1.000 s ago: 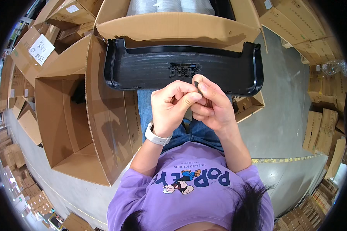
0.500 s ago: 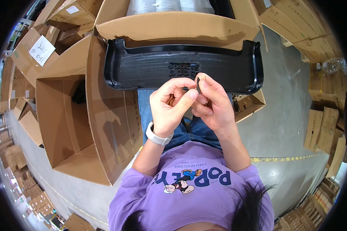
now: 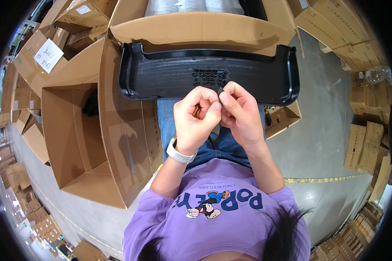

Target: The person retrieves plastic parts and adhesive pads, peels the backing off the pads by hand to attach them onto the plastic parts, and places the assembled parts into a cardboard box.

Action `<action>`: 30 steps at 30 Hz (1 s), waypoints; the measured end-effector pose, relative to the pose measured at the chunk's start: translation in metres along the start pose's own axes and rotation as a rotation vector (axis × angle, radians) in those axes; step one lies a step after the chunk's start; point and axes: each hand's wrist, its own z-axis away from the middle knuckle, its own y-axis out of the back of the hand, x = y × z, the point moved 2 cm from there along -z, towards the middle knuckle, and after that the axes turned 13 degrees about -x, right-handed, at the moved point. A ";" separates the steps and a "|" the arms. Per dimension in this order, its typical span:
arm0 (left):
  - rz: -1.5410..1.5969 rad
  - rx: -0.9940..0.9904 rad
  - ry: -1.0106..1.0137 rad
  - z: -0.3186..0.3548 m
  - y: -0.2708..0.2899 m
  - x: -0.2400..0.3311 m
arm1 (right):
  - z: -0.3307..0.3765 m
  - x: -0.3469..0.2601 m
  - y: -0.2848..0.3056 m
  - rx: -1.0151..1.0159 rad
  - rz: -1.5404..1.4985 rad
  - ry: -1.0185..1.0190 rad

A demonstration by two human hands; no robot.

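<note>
My right hand [image 3: 245, 114] pinches a small flat dark piece [image 3: 220, 90] between thumb and forefinger. Beside it, the thumb and forefinger of my left hand [image 3: 191, 124] are closed, their tips against the right fingertips; whether they also grip the dark piece is hard to see. Something small and brown [image 3: 197, 110] shows inside my curled left fingers, mostly hidden. Just beyond both hands, a wide black plastic part [image 3: 161, 74] with raised ends and a moulded grid near its middle lies across my legs, against an open carton.
The open carton [image 3: 200, 31] at the far side holds grey wrapped rolls [image 3: 189, 6]. A large open box [image 3: 72, 130] stands to my left with a dark item inside. Stacked cartons [image 3: 359, 143] line the right, beyond the grey floor [image 3: 315, 130].
My hands have shifted slightly and the fingertips have drawn closer together. The dark piece has turned and now pokes up between them. The black part stays in place.
</note>
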 end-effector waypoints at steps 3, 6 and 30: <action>-0.028 0.031 -0.064 0.000 0.001 0.001 | 0.000 0.000 -0.001 0.091 0.133 0.047; 0.026 0.047 -0.065 0.000 0.003 0.000 | 0.003 -0.006 -0.003 0.222 0.696 0.267; 0.664 -0.138 0.196 -0.008 0.020 -0.027 | 0.017 -0.024 0.014 0.347 1.127 0.382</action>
